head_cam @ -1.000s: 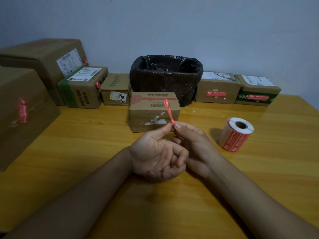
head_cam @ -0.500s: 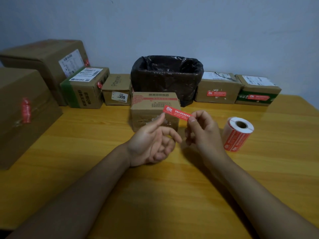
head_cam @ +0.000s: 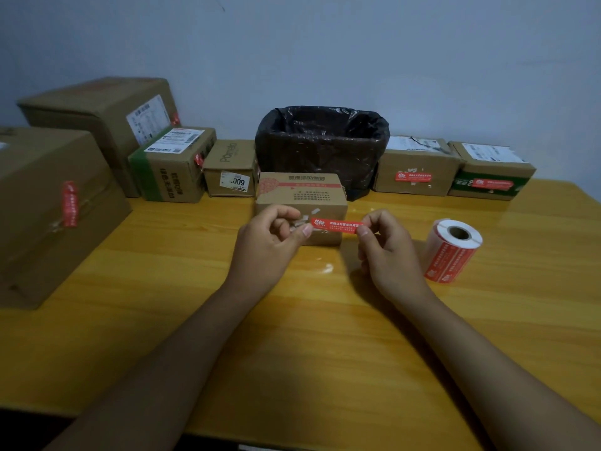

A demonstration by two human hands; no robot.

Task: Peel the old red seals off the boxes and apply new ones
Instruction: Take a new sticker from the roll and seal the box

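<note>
I hold a new red seal stretched level between both hands: left hand pinches its left end, right hand pinches the right. It hangs just in front of the small box on the desk, over the torn white residue. My judgement: keep it taut, centre it across the scarred patch, land one end first, then press along. Sticker roll stands at right.

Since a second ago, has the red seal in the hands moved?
Yes. The red seal has turned from upright to level, stretched between the left hand and right hand, across the small box front.
</note>
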